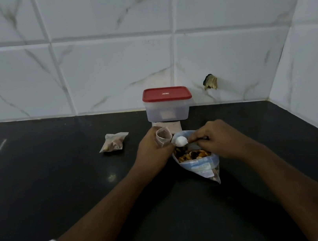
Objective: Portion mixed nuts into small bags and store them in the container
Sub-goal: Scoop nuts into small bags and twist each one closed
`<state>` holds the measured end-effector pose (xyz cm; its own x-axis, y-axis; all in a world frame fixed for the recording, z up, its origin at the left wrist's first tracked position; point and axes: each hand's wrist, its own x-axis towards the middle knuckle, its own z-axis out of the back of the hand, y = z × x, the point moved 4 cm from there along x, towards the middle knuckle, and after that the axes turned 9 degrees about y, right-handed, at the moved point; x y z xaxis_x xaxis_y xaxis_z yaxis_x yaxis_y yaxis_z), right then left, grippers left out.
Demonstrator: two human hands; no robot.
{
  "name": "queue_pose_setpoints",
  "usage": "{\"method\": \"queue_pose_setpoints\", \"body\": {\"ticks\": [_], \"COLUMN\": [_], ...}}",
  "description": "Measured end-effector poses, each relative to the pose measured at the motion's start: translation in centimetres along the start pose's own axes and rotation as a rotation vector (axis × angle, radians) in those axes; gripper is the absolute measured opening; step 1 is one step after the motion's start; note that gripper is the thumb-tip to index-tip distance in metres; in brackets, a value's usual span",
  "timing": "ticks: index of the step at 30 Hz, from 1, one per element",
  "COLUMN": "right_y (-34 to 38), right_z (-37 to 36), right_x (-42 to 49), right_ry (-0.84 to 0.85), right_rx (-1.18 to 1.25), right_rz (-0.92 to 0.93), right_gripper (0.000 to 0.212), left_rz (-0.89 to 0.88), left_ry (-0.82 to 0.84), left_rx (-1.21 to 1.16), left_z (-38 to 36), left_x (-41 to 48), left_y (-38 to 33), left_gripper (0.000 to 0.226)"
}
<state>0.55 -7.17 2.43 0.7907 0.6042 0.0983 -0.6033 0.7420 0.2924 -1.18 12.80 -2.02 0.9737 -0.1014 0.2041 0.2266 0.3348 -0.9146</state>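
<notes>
My left hand [152, 149] grips a small clear bag [163, 136], held open and upright. My right hand [213, 138] pinches the handle of a white plastic spoon [180, 141]; its bowl is turned over beside the small bag's mouth. Below the spoon lies the large open bag of mixed nuts [196, 160] on the black counter. A filled small bag [114, 142] lies to the left. The clear container with a red lid [167, 103] stands shut against the wall behind my hands.
A stack of flat empty bags [172, 127] lies just in front of the container. The black counter [59, 176] meets white tiled walls at the back and at the right. A broken hole [210, 81] shows in the wall tile.
</notes>
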Motion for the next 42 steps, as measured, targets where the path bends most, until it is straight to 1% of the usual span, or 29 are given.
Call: {"method": "queue_pose_setpoints", "body": {"ticks": [1, 3, 5, 8, 11, 13, 15, 17, 19, 22, 25, 27, 32, 36, 39, 42], "right_y": [-0.4, -1.0, -0.7, 0.4, -0.5, -0.9, -0.4, 0.2, -0.2, -1.2, -0.7, -0.3, -1.1, -0.3, -0.6, -1.1], "right_z": [0.4, 1.1, 1.2, -0.1, 0.1, 0.7, 0.7, 0.0, -0.6, -0.1, 0.2, -0.4, 0.0, -0.1, -0.8, -0.2], "right_x": [0.0, -0.4, -0.6, 0.4, 0.9, 0.5, 0.4, 0.9, 1.5, 1.4, 1.3, 1.7, 1.8, 1.7, 2.1, 2.1], "right_ry": [0.007, -0.03, -0.074, -0.042, 0.004, -0.008, -0.037, -0.049, -0.046, -0.021, -0.076, -0.061, -0.014, -0.079, -0.02, 0.037], "right_rx": [-0.012, 0.0, 0.02, -0.019, -0.092, -0.09, -0.055, -0.085, -0.135, -0.19, -0.129, -0.133, -0.161, -0.125, -0.144, -0.138], "right_rz": [-0.033, -0.074, -0.035, 0.05, -0.023, -0.045, 0.006, 0.06, 0.061, -0.004, 0.064, 0.098, -0.001, 0.084, 0.028, -0.04], "right_gripper": [0.022, 0.021, 0.023, 0.027, 0.025, 0.022, 0.023, 0.027, 0.028, 0.025, 0.025, 0.026, 0.024, 0.025, 0.028, 0.026], "left_rz": [0.01, 0.02, 0.006, -0.024, -0.023, -0.019, -0.021, -0.022, -0.018, -0.004, -0.012, -0.01, -0.002, -0.015, 0.005, 0.022], "left_ry": [0.001, 0.001, -0.016, -0.043, -0.048, -0.038, -0.043, -0.052, -0.059, -0.057, -0.066, -0.065, -0.065, -0.073, -0.078, -0.072], "left_rx": [0.001, -0.003, -0.011, -0.033, -0.037, -0.052, -0.056, -0.054, -0.062, -0.08, -0.087, -0.106, -0.117, -0.119, -0.112, -0.101], "left_z": [0.1, 0.1, 0.1, 0.0, 0.0, 0.1, 0.1, 0.1, 0.2, 0.3, 0.2, 0.2, 0.2, 0.2, 0.2, 0.3], "left_x": [0.0, 0.0, 0.0, -0.2, -0.3, -0.4, -0.3, -0.2, -0.2, -0.1, -0.1, 0.0, 0.0, 0.1, 0.1, 0.3], "left_y": [0.0, 0.0, -0.2, -0.5, -0.8, -0.9, -0.9, -0.8, -0.7, -0.5, -0.5, -0.4, -0.3, -0.3, -0.1, 0.1], "left_gripper": [0.027, 0.029, 0.03, 0.032, 0.034, 0.034, 0.034, 0.035, 0.035, 0.035, 0.032, 0.031, 0.033, 0.032, 0.035, 0.037]}}
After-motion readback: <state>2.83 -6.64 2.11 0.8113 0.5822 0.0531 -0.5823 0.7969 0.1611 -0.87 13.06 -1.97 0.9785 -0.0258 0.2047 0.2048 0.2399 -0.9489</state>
